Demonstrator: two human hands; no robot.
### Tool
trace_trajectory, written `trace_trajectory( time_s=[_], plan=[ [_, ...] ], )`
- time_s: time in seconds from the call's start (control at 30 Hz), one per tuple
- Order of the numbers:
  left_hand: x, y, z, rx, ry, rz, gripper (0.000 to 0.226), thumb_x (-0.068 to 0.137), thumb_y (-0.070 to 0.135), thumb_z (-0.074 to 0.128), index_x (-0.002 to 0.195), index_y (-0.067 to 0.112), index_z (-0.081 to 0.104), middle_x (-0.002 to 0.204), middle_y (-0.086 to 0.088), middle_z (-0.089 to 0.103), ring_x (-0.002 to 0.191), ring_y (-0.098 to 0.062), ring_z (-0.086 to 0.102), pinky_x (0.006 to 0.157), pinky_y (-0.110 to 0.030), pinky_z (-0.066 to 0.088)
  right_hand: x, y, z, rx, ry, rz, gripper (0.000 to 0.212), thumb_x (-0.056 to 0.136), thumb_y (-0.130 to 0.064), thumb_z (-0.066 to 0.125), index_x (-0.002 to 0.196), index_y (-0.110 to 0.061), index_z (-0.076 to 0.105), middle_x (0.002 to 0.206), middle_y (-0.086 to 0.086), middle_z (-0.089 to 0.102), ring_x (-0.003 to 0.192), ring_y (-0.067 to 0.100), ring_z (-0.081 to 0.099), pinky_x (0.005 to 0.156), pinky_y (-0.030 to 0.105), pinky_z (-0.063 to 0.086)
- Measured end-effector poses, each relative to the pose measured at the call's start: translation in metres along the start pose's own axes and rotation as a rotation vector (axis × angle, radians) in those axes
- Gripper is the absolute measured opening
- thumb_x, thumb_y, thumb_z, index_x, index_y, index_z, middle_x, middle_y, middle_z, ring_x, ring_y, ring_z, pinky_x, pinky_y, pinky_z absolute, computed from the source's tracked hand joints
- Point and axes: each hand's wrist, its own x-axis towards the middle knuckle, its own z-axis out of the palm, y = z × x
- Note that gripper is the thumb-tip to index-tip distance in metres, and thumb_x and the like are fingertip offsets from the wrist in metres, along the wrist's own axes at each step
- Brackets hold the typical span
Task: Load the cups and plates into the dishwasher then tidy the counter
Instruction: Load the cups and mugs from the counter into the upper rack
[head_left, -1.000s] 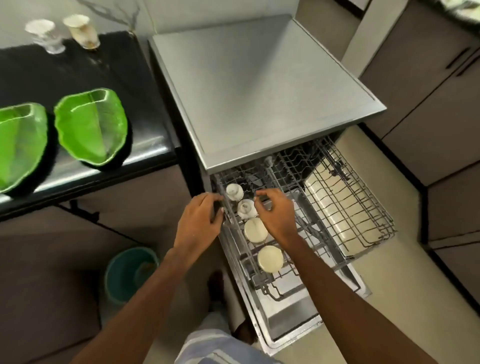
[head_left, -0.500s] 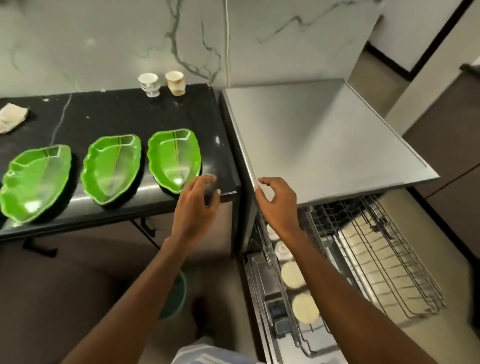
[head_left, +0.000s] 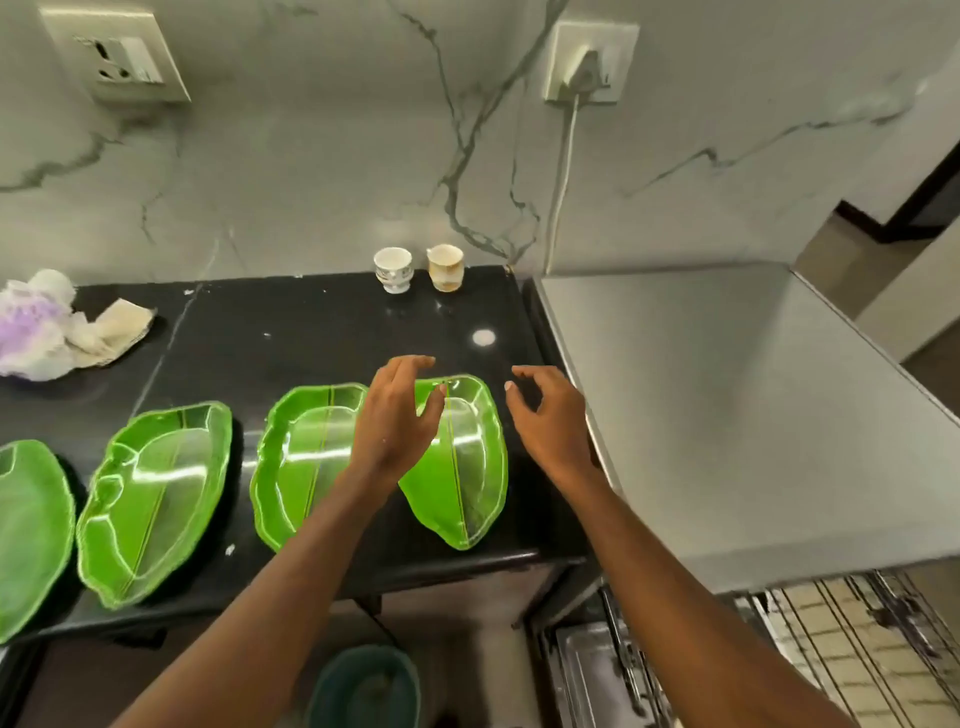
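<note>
Several green leaf-shaped plates lie in a row on the black counter (head_left: 291, 338). My left hand (head_left: 397, 413) hovers open over the gap between the rightmost plate (head_left: 467, 467) and the plate beside it (head_left: 304, 457). My right hand (head_left: 545, 415) hangs open just right of the rightmost plate, above the counter's right end. Two small cups stand at the back by the wall, a white patterned cup (head_left: 393, 269) and a cream cup (head_left: 445, 267). At the lower right the dishwasher's wire rack (head_left: 852, 649) sticks out under its steel top (head_left: 727, 415).
A crumpled cloth (head_left: 111, 332) and a purple-white bundle (head_left: 31, 327) lie at the counter's back left. A teal bucket (head_left: 363, 686) stands on the floor below. A plug and cord (head_left: 563, 156) run down the marble wall behind the cups.
Both hands left the cups in the dishwasher rack, rose to the counter and now reach forward over the rightmost green plate. My view swung up and left to the counter.
</note>
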Motion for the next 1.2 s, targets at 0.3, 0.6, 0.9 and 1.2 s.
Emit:
trace_trajectory(
  time_s=[0.3, 0.6, 0.9, 1.2],
  plan=[
    [0.082, -0.051, 0.027, -0.105, 0.003, -0.328, 0.046, 0.087, 0.028, 0.067, 0.127, 0.008, 0.055, 0.125, -0.007, 0.059, 0.118, -0.020, 0.054, 0.100, -0.032, 0.041, 0.078, 0.016, 0.074, -0.004, -0.185, -0.010, 0.033, 0.086, -0.020, 0.068, 0.116, -0.008, 0.064, 0.112, 0.005, 0.064, 0.106, 0.016, 0.061, 0.094, 0.031, 0.048],
    [0.171, -0.110, 0.068, -0.157, 0.027, -0.568, 0.072, 0.080, 0.033, 0.074, 0.139, 0.009, 0.040, 0.139, -0.007, 0.049, 0.127, -0.020, 0.046, 0.095, -0.021, 0.032, 0.179, 0.048, 0.152, 0.044, -0.257, 0.142, 0.064, 0.084, -0.027, 0.071, 0.139, -0.011, 0.043, 0.138, 0.005, 0.046, 0.126, 0.015, 0.046, 0.102, 0.018, 0.034],
    [0.236, -0.156, 0.102, -0.315, 0.069, -0.658, 0.078, 0.069, 0.026, 0.084, 0.133, 0.012, 0.042, 0.126, 0.000, 0.054, 0.113, -0.013, 0.052, 0.094, -0.025, 0.041, 0.250, 0.077, 0.219, 0.150, -0.174, 0.262, 0.070, 0.066, -0.032, 0.085, 0.124, -0.012, 0.052, 0.121, 0.003, 0.059, 0.113, 0.018, 0.055, 0.094, 0.031, 0.046],
    [0.244, -0.148, 0.099, -0.377, 0.063, -0.643, 0.059, 0.070, 0.037, 0.083, 0.117, 0.022, 0.052, 0.112, 0.009, 0.059, 0.102, -0.008, 0.057, 0.077, -0.013, 0.041, 0.251, 0.075, 0.207, 0.160, -0.154, 0.228, 0.054, 0.062, -0.038, 0.088, 0.105, -0.018, 0.061, 0.103, -0.005, 0.068, 0.093, 0.007, 0.061, 0.077, 0.021, 0.048]
  ],
)
